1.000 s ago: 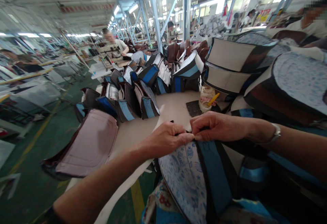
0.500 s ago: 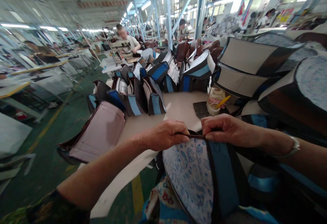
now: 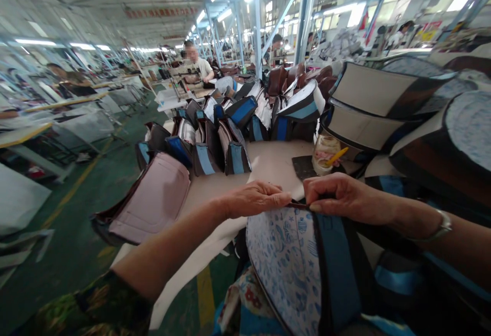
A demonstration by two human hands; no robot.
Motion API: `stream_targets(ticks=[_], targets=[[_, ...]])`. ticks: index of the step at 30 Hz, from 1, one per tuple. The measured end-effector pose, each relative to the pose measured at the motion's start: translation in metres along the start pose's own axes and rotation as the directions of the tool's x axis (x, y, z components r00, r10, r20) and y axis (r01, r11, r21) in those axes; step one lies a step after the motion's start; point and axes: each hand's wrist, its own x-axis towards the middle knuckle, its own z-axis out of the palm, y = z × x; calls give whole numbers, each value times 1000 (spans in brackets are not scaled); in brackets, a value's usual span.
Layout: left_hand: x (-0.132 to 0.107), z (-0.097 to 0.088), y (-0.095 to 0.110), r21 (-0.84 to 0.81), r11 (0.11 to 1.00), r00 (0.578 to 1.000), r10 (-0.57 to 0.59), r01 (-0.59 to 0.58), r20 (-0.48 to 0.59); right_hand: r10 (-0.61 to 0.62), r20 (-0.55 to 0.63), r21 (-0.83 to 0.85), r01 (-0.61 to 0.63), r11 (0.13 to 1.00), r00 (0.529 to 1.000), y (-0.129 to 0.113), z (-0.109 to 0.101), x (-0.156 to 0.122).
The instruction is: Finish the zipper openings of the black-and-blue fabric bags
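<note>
Close in front of me is a bag piece (image 3: pixel 286 264) with a white lining printed in blue, dark edging and a blue side stripe. My right hand (image 3: pixel 339 198) pinches its dark top edge between thumb and bent fingers; a bracelet circles that wrist. Just to the left, my left hand (image 3: pixel 257 198) presses along the same edge with its fingers close together. The lower part of the bag piece rests near my lap, over a flowered cloth (image 3: pixel 251 297). What lies under the left fingertips is hidden.
Several dark bags with blue stripes (image 3: pixel 207 149) stand on the pale table (image 3: pixel 268 157). A pinkish bag (image 3: pixel 151 198) leans at the table's left edge. A glass jar (image 3: pixel 324 154) with a yellow-handled tool stands behind my right hand. Large bag panels (image 3: pixel 376 88) are stacked at right. A co-worker (image 3: pixel 197 65) sits farther back.
My left hand has slid slightly right along the edge, its fingers now flatter and closer to my right hand. The right hand keeps its pinch. The whole view has shifted a little.
</note>
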Motion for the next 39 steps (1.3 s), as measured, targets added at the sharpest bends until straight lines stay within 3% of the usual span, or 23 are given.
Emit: stream_targets(ticks=[6,12,15,17,20,23,26,31,35,39], targets=[[1,9,20,-24,997,997,73,-72,16,-41,34,29,40,999,999,5,-2,7],[-18,-14,16,-86,990,991,110,-116,-70,-216,77,254,191,948,973,19,-24,24],[-32,-23,13,-182,976,988,98,-118,-118,-197,216,261,138,955,956,23,-22,37],[-42,-27,12,-195,978,994,59,-77,-95,-170,270,265,96,960,948,27,-11,44],[-56,-27,19,-128,988,994,-90,82,-61,-186,278,255,114,960,943,29,13,52],[-64,-19,34,23,975,971,-220,223,-90,-229,245,257,165,952,942,22,33,59],[-68,-7,48,136,953,954,-247,271,-168,-263,232,188,222,957,937,5,38,63],[-77,3,45,-8,973,952,-228,231,-202,-225,218,55,219,974,949,-18,33,67],[-80,8,29,-146,970,960,-220,196,-171,-161,255,121,134,984,953,-10,34,68],[-75,14,18,-284,934,938,-279,216,-206,-124,246,198,76,977,961,0,41,68]])
